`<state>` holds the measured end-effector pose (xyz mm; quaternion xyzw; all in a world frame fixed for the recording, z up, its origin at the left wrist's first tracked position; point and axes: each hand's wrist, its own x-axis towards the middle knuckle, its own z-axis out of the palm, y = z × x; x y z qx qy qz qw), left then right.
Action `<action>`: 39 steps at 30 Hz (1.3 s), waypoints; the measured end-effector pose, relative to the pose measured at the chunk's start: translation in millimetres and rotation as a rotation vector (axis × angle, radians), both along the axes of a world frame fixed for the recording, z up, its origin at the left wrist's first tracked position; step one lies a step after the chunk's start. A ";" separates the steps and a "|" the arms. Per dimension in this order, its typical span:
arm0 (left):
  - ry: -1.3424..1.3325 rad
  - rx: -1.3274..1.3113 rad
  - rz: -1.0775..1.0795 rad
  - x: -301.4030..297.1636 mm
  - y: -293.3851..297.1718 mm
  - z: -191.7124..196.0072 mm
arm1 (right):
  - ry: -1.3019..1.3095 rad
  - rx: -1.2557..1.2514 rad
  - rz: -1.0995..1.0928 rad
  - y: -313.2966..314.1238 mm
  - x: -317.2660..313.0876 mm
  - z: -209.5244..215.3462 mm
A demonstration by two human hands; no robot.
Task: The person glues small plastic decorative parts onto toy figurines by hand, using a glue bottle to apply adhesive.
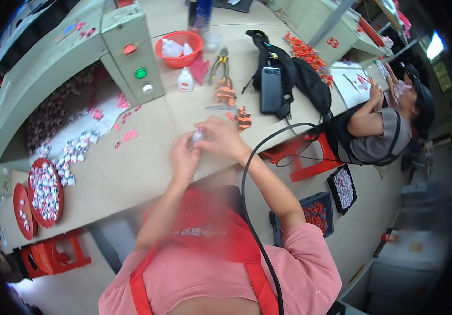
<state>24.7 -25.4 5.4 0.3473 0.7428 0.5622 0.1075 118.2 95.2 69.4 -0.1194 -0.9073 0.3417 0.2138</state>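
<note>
My left hand (183, 156) and my right hand (223, 137) meet over the front of the table, fingers pinched together. Between their fingertips is a small whitish piece (198, 135), too small and partly covered to name. Just beyond my right hand lie an orange-and-dark striped object (243, 119) and a similar striped piece (225, 95). Pliers with yellow-and-black handles (219, 65) rest farther back. A small white squeeze bottle (185, 82) stands beside a pink cloth (199, 69). Pink bits (127, 136) are scattered to the left of my hands.
A grey-green machine (131, 58) with coloured buttons stands at left. Near it are small white pieces (76, 149) and a filled red bowl (52, 215). A red basin (190, 59) holds bottles. A black bag (310, 86) and phone (271, 89) lie right; a co-worker (376, 134) sits beyond.
</note>
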 end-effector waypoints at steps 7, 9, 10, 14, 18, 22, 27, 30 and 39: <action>0.076 -0.046 0.039 -2.2 -3.6 3.0 | 0.026 -0.175 -0.103 52.0 -10.3 12.2; 0.098 -0.038 0.033 -1.6 -7.0 6.9 | 0.051 -0.183 -0.160 58.6 -48.2 27.1; 0.090 -0.037 0.031 -0.4 -7.0 6.6 | 0.075 -0.188 -0.239 62.5 -65.7 35.5; 0.084 -0.006 0.024 1.5 -5.6 -5.0 | -0.334 0.045 -0.240 86.5 -125.8 16.4; 0.106 0.001 0.011 2.7 -6.3 4.5 | -0.309 -0.006 -0.242 94.7 -137.6 12.3; 0.118 0.021 0.012 -0.8 -6.0 9.5 | -0.259 -0.008 -0.263 98.6 -145.7 74.4; 0.166 0.024 0.008 -5.0 -7.7 -16.7 | -0.188 0.262 -0.380 127.5 -182.8 94.2; 0.207 0.002 0.041 -2.0 -5.6 -38.2 | -0.382 0.306 -0.387 148.1 -208.4 68.0; 0.176 0.024 0.019 -2.1 -4.7 -12.9 | -0.086 0.324 -0.431 140.1 -180.0 39.4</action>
